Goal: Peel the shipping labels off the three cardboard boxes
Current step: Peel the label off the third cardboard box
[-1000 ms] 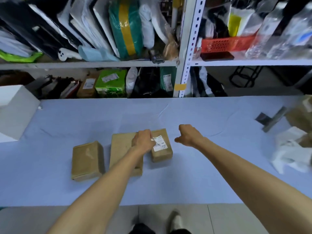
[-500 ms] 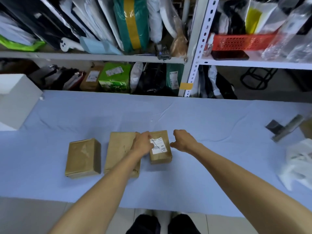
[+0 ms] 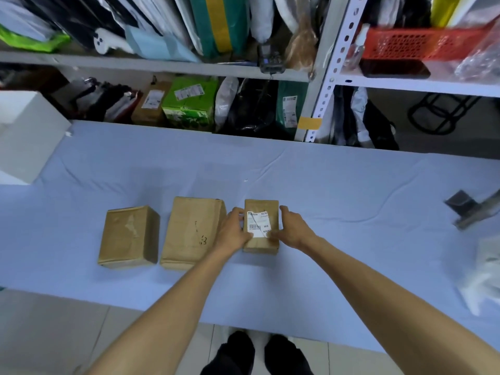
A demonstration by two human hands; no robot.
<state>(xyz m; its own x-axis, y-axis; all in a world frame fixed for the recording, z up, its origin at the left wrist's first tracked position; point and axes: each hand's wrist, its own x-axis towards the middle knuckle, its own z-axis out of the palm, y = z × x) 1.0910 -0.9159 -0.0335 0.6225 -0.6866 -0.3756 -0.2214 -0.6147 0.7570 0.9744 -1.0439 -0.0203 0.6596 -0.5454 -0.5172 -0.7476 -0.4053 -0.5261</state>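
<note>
Before you stand three boxes: the left box (image 3: 130,236), the middle box (image 3: 190,231) and the small box (image 3: 261,207), all plain tan-brown. The middle box carries a dark scribble. The label (image 3: 258,223) on the small box is white with black print and a barcode. Your counter (image 3: 351,185) is pale blue. Behind it are a white carton (image 3: 27,136), a bright green carton (image 3: 189,104), a red mesh basket (image 3: 422,47) and a dark green parcel (image 3: 219,23) banded yellow.

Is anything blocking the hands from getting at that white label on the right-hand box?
Nothing visible does. The left hand and right hand hold the right-hand box from either side, and its label lies mostly uncovered between them, within direct reach.
</note>
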